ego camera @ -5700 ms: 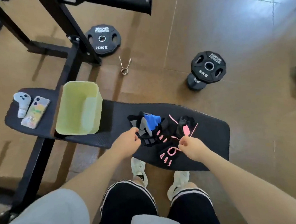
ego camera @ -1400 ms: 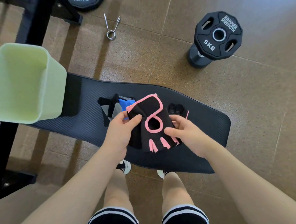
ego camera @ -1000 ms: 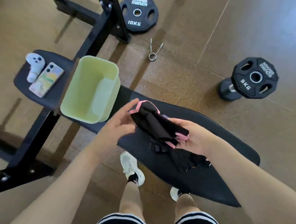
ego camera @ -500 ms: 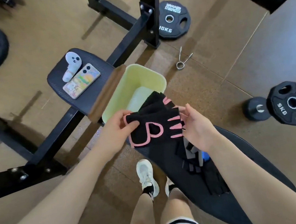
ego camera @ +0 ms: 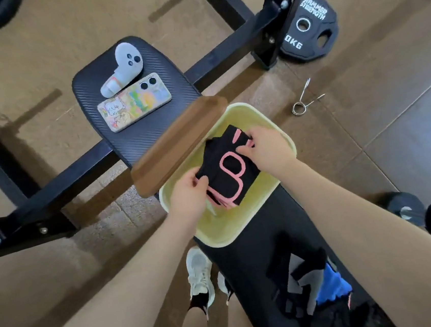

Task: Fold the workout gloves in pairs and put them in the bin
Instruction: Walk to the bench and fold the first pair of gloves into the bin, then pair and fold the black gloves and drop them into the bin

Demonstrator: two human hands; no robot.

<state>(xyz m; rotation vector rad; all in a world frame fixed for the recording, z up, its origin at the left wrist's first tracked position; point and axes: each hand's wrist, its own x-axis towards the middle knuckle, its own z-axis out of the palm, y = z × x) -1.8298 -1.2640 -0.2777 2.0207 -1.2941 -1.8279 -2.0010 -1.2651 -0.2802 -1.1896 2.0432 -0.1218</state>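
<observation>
Right now we are lowering a folded pair of black gloves with pink trim into the pale green bin, which stands on the long black bench pad. Our left hand pinches the near edge of the bundle between thumb and curled fingers; our right hand curls its fingers over the far edge, by the pink finger openings. The bundle sits inside the bin's mouth, though we cannot tell whether it touches the bottom yet.

We judge this to be the placing step for the first pair. Next, both hands would need to let go together so the fold does not spring open, then turn to the loose gloves still heaped on the bench near our right forearm, black and grey with a bright blue patch.

By the look of them, the gloves are soft, floppy fabric with narrow pink piping. The bin is smooth plastic with rounded corners, and a brown wooden-looking slab rests along its left rim. The bench pad has a fine ribbed surface
</observation>
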